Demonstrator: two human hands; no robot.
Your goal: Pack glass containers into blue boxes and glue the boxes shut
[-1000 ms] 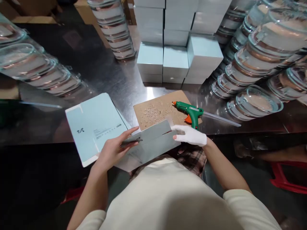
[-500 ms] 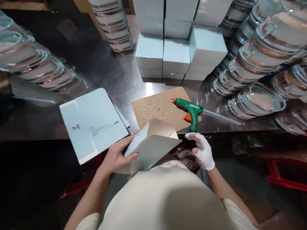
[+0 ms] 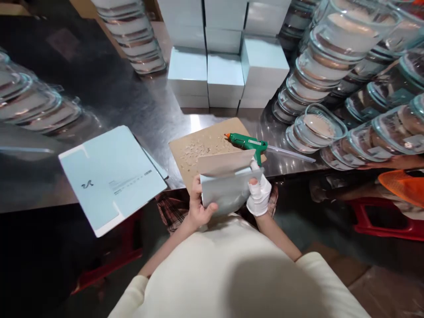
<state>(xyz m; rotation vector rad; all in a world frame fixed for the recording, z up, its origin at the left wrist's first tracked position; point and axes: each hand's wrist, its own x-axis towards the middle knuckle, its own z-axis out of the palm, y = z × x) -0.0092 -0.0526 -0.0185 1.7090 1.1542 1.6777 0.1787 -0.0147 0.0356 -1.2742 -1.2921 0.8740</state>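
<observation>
- Carton (image 3: 227,192), partly folded, is held before the tabletop's (image 3: 142,112) near edge, fingers and thumb of the left hand (image 3: 199,212) clamped on its left end, those of the gloved right hand (image 3: 260,198) on its right.
- Folding is judged unfinished: one flap (image 3: 228,162) is left upright.
- Flat blanks (image 3: 106,181), apparently unworked, are stacked across the near edge, leftward.
- Glue gun (image 3: 247,142) is laid on cardboard (image 3: 183,149) near that edge.
- Closed boxes (image 3: 225,73), presumably done, are piled farther back.

Shiny metal table (image 3: 145,104) w/ lots of clear round tubs (image 3: 319,66) piled up, L & R. White boxes (image 3: 225,73) stacked at the back, b/w tub piles (they look like big blocks). Red stool (image 3: 391,227) low on R, near sth orange (image 3: 402,187). Another person's arm (image 3: 395,162) just by R tubs.
</observation>
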